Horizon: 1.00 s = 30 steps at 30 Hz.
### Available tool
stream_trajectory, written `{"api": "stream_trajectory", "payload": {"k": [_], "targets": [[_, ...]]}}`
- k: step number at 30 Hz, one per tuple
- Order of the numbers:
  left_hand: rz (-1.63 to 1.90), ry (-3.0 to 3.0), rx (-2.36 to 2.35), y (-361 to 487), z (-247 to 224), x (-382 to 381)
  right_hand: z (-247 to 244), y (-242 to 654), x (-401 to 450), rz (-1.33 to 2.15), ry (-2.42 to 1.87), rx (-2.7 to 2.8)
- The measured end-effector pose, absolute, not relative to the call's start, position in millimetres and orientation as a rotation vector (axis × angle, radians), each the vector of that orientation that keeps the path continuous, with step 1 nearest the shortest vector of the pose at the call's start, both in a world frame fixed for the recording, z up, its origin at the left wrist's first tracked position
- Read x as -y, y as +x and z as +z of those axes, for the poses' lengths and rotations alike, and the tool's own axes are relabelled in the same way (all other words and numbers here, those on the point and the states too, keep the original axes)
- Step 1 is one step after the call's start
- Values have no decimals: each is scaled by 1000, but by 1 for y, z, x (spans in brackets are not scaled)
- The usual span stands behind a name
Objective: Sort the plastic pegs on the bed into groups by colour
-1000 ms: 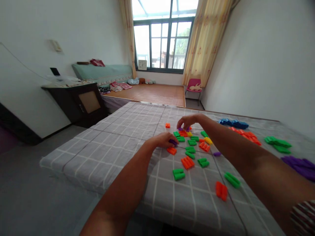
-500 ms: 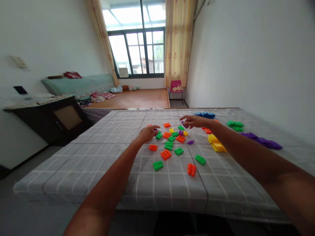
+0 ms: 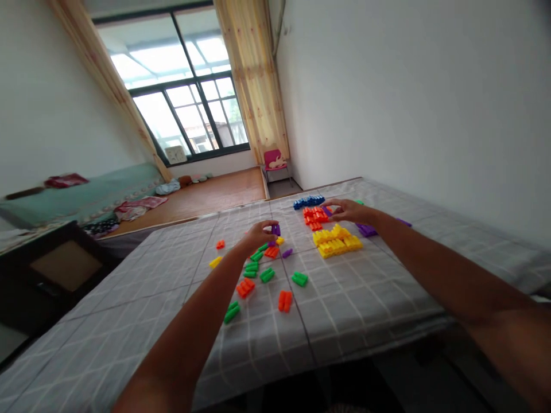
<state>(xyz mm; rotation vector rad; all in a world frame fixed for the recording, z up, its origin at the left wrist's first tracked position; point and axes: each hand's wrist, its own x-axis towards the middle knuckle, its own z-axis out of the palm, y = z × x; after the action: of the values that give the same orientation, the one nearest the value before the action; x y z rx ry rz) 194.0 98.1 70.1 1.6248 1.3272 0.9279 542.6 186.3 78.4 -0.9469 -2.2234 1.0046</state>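
In the head view my left hand (image 3: 260, 235) pinches a purple plastic block (image 3: 276, 230), shaped like two short tubes side by side. It is above loose blocks in the middle of the table, among them green blocks (image 3: 257, 256), an orange block (image 3: 271, 252) and a small purple one (image 3: 287, 253). My right hand (image 3: 349, 211) has its fingers closed on another purple block (image 3: 327, 211), over the right end of an orange group (image 3: 314, 217). Nearer me lies a yellow group (image 3: 338, 241). My right forearm partly hides a purple group (image 3: 367, 230).
A blue group (image 3: 309, 202) lies at the table's far side. Several more blocks, such as an orange one (image 3: 284, 301) and a green one (image 3: 299, 279), lie closer to me. The table (image 3: 370, 298) has a grey checked cloth. A white wall (image 3: 408, 103) stands along the right.
The view has turned right and tilted. My right hand has moved with its purple block from the scattered blocks to the orange group. My left hand stays near the scattered ones.
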Motion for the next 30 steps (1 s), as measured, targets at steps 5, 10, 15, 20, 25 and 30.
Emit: {"api": "stream_trajectory", "payload": {"k": [5,10,15,20,25,30], "targets": [[867,1945,-1280,260,73,-134,75,605,-197,917,-1036,1960],[730,2186,-1193,331,80,-157,56,686,-222,728,-1154,1471],[746,2230,-1237,389,79,-174,21,734,-230,766,-1239,1402],[780,2258,-1188,437,72,-191,6,748,-222,896,-1173,1538],[748,2327,-1199,479,63,-197,12,758,-215,873,-1154,1726],[616,2462,-1300,497,53,-190,13,755,-214,859,-1234,1939]]}}
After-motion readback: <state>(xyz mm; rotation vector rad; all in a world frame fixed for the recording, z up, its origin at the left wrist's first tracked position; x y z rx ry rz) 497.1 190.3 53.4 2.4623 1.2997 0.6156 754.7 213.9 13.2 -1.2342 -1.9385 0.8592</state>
